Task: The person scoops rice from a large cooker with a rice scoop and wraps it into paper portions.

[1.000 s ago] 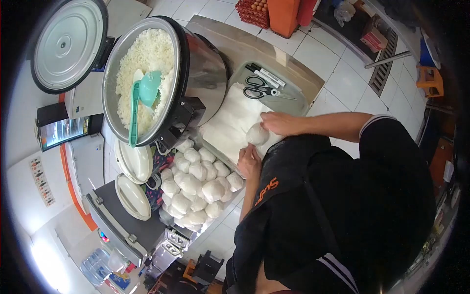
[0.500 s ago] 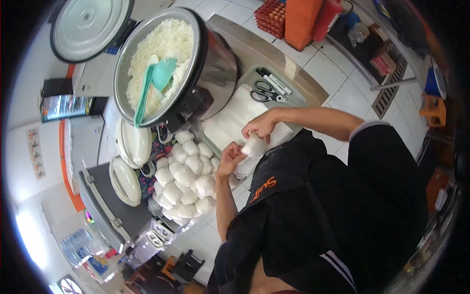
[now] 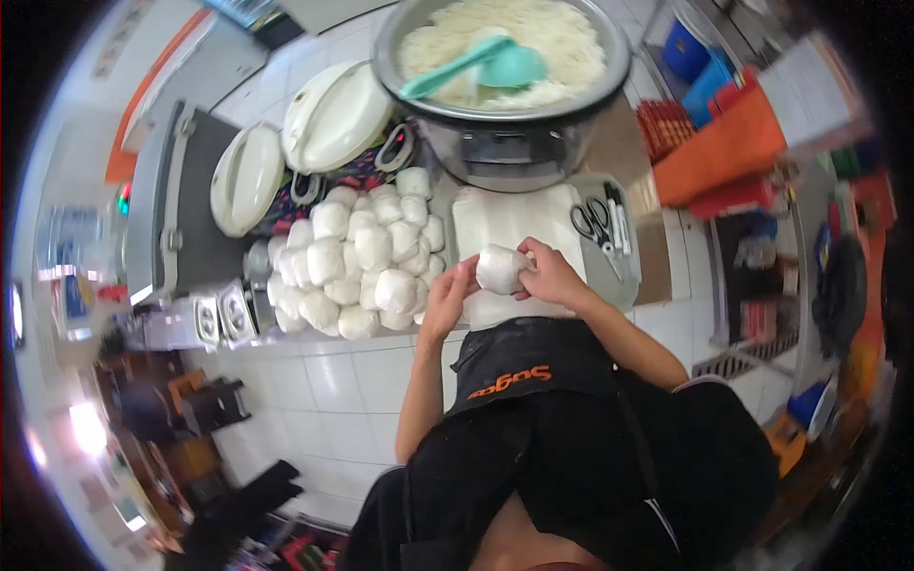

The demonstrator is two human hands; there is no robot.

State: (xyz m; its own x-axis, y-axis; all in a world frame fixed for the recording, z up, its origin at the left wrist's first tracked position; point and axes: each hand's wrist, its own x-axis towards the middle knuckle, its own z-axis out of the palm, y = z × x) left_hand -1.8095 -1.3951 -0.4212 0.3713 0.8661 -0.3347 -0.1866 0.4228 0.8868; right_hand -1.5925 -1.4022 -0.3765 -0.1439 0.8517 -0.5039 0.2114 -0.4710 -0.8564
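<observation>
A rounded white paper-wrapped rice bundle (image 3: 501,270) sits between my two hands, over a stack of white wrapping paper (image 3: 505,217) in a shallow tray. My right hand (image 3: 554,278) is closed round its right side, thumb and fingers gripping the gathered paper. At the left side, my left hand (image 3: 449,297) steadies it with bent fingertips; some of those fingers are hidden. Left of my left hand lies a large pile of similar wrapped bundles (image 3: 373,246). Beyond the paper, a big cooker (image 3: 519,152) holds loose white rice (image 3: 428,43) with a green scoop (image 3: 514,67) on it.
Scissors (image 3: 592,221) and marker pens (image 3: 619,226) lie along the tray's right side. Two pale oval lids (image 3: 246,179) stand behind the pile, beside a grey case (image 3: 195,205). An orange box (image 3: 719,152) and red egg trays (image 3: 665,128) are at the right.
My view has turned and shifted, so the cooker now stands straight ahead. The wrapped bundle is raised and turned in my hands, its smooth rounded side showing more.
</observation>
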